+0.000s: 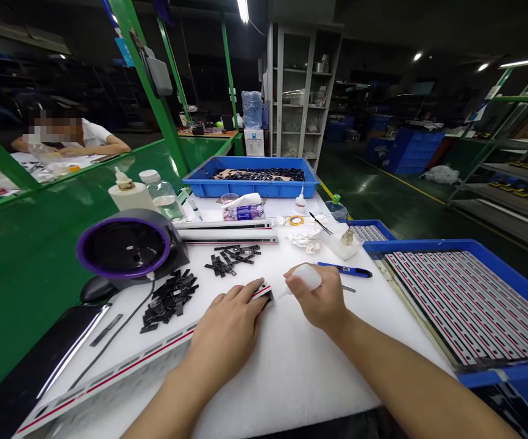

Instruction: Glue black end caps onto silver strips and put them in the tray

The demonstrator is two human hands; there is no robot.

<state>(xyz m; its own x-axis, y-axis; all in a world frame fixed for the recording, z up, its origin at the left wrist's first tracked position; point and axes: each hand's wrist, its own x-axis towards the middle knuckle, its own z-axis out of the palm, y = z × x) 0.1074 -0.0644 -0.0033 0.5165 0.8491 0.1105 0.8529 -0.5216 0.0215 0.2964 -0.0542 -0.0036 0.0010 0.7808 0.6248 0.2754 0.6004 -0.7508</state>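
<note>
My left hand is closed over the far end of a long white strip with a red line and black slots, which runs back toward the lower left. In my right hand is a small white squeeze bottle, tilted so its thin nozzle points at the strip's end. Whether the nozzle touches the strip I cannot tell. Small black pieces lie in a larger pile and a smaller pile beyond my left hand.
A round black fan-like device with a purple rim stands at left. A blue cutter knife lies beyond my right hand. At right, a blue tray holds many strips. Another blue bin stands at the back. A person sits far left.
</note>
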